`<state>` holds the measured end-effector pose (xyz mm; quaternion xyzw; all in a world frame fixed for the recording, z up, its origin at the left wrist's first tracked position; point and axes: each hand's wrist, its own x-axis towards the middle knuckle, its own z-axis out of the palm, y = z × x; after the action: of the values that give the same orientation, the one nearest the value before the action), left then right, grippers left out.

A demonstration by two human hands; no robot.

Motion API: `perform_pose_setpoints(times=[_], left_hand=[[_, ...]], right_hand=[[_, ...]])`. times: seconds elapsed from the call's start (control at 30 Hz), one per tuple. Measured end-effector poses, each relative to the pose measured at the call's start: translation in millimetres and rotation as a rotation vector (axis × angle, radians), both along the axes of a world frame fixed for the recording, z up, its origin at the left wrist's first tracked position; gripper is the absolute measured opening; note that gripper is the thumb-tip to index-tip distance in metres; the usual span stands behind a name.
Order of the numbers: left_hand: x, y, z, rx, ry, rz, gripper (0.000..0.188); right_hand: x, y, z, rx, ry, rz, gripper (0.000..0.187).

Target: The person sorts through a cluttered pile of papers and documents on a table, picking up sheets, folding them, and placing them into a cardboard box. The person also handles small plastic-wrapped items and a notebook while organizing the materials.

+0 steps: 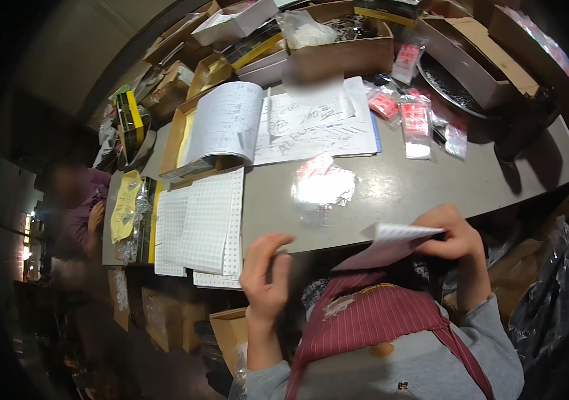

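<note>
Over the table's front edge, my right hand (450, 232) pinches a folded white sheet of paper (394, 244) by its right end. The paper hangs tilted in front of my striped maroon apron. My left hand (268, 277) is raised at the front edge, its thumb and fingers curved apart with nothing between them. Beside it on the left lies a stack of sheets of small white labels (199, 223). Farther in on the table is a shiny clear plastic bag (324, 183) with red print. Beyond that lies an open book of papers (314, 133) with handwriting.
Small red-and-clear packets (416, 123) lie at the right. Along the back stand cardboard boxes (344, 57) of parts, and a round black tray (451, 83). A yellow paper (124, 207) and plastic bags lie at the left edge. Another person (84, 207) is at the far left.
</note>
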<state>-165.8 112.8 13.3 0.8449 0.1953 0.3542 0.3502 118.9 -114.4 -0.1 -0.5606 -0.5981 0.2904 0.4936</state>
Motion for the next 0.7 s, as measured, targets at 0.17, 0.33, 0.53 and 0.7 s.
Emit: perform_pose_setpoints(times=[0.17, 0.33, 0.53, 0.7], left_hand=[[30, -14, -1, -0.146, 0.054, -0.411, 0.061], [21, -13, -16, -0.294, 0.066, -0.434, 0.062], [20, -21, -21, -0.384, 0.050, -0.283, 0.037], [17, -25, -34, -0.530, 0.018, -0.067, 0.018]], right_hand=[[-19, 31, 12, -0.172, -0.151, 0.195, 0.034], [-21, 37, 0, -0.160, -0.123, 0.145, 0.034], [-23, 46, 6, -0.257, -0.155, 0.162, 0.034], [-19, 48, -1, -0.269, -0.050, 0.142, 0.036]])
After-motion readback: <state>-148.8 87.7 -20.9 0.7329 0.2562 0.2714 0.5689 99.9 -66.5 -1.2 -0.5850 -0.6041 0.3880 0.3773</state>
